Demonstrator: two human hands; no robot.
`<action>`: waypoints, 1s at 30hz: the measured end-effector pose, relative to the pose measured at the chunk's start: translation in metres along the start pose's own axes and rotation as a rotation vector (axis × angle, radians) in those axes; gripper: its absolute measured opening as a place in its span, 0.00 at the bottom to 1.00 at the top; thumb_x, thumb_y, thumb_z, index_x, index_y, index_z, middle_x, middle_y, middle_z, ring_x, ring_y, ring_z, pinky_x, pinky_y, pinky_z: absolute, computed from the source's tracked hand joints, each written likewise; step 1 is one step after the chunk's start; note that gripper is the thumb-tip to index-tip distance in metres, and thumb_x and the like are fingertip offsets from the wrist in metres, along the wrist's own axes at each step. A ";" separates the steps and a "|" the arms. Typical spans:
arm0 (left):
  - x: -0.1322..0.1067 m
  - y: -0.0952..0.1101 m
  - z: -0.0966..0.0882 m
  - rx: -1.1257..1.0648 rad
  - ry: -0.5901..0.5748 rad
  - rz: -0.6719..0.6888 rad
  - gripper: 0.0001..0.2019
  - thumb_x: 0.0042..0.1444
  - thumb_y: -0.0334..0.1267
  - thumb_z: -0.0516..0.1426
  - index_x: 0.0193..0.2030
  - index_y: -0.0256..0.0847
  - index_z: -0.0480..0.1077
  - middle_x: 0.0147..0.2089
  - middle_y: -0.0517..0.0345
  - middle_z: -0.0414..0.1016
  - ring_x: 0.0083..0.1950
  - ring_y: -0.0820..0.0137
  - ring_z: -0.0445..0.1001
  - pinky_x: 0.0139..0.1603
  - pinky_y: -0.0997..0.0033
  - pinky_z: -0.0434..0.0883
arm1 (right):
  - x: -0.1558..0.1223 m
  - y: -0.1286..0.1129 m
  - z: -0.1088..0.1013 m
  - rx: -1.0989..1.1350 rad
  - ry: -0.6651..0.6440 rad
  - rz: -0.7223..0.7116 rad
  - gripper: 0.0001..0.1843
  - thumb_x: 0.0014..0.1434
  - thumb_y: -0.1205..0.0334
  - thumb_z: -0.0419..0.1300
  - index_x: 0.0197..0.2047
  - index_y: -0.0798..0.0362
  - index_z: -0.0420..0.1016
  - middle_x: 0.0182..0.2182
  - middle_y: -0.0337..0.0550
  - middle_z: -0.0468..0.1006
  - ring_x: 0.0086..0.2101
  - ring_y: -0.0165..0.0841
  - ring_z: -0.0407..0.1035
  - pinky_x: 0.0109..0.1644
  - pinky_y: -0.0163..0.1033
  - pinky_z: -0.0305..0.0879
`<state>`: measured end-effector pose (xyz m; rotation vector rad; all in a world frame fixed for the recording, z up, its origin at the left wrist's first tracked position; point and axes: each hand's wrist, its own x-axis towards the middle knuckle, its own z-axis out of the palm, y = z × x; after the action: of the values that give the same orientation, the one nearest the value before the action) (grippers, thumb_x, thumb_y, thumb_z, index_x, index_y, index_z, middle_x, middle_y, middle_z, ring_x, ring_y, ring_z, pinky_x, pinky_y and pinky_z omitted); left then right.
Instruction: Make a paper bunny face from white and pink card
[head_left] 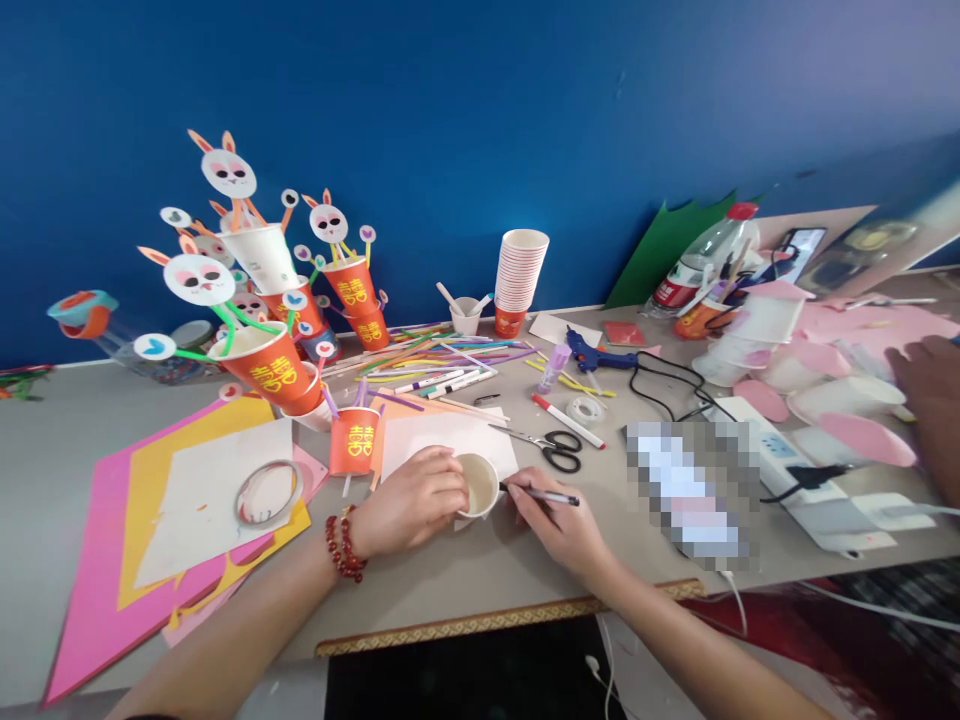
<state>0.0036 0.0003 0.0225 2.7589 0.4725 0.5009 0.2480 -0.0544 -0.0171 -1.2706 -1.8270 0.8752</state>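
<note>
Left hand (pixel 416 500) grasping paper cup (pixel 481 485) near front edge of counter (pixel 517 575). Right hand (pixel 559 525) gripping pen (pixel 562 497), tip at cup's right side. Black-handled scissors (pixel 547 444) behind right hand; pale sheet (pixel 420 437) behind cup.

Both forearms (pixel 255 605) slant inward — the left hand (pixel 411 500) curled, back upward, the right hand (pixel 559 522) (close by) in a pinching grip.

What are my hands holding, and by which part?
Your left hand holds a paper cup by its left side; your right hand holds a pen toward its tip.
</note>
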 end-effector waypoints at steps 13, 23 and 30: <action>-0.001 -0.001 0.001 -0.003 -0.003 -0.004 0.06 0.63 0.30 0.50 0.39 0.41 0.68 0.40 0.58 0.77 0.49 0.66 0.69 0.65 0.56 0.57 | -0.008 -0.008 0.003 -0.089 0.009 -0.086 0.08 0.67 0.63 0.52 0.40 0.51 0.72 0.26 0.38 0.72 0.26 0.30 0.67 0.32 0.33 0.61; 0.001 -0.001 0.001 -0.007 0.010 0.000 0.05 0.62 0.29 0.52 0.39 0.41 0.67 0.40 0.57 0.77 0.48 0.66 0.69 0.65 0.57 0.57 | -0.025 -0.026 0.018 -0.204 -0.020 -0.247 0.08 0.65 0.68 0.51 0.40 0.51 0.70 0.26 0.41 0.74 0.25 0.31 0.67 0.30 0.34 0.63; 0.001 0.000 0.001 0.004 0.026 0.000 0.06 0.61 0.28 0.51 0.38 0.41 0.68 0.39 0.58 0.77 0.48 0.67 0.69 0.64 0.59 0.57 | -0.020 -0.012 -0.006 0.032 0.102 0.019 0.08 0.67 0.60 0.51 0.38 0.51 0.70 0.26 0.40 0.75 0.22 0.29 0.67 0.25 0.33 0.63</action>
<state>0.0050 0.0006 0.0222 2.7591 0.4794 0.5367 0.2524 -0.0767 -0.0077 -1.2914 -1.7177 0.8313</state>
